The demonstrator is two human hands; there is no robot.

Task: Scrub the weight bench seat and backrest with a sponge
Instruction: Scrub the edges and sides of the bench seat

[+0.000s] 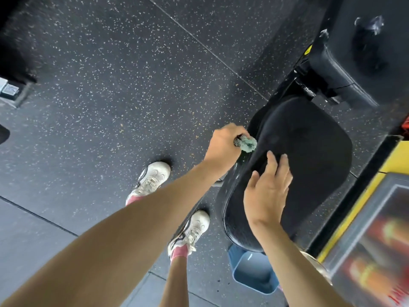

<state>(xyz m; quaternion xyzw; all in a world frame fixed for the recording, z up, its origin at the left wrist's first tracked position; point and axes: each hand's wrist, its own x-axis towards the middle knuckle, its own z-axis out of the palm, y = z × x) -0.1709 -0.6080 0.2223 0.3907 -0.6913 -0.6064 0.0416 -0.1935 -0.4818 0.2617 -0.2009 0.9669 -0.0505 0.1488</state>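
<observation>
The black padded bench seat (309,156) lies right of centre, with the black backrest (340,72) beyond it at the upper right. My left hand (225,144) is shut on a green sponge (247,144), which presses against the seat's left edge. My right hand (269,191) rests flat on the near part of the seat, fingers spread and holding nothing.
A blue bucket (254,273) stands on the speckled rubber floor (110,96) under the seat's near end. My two white shoes (152,180) are left of the bench. A yellow machine frame (363,196) runs along the right side.
</observation>
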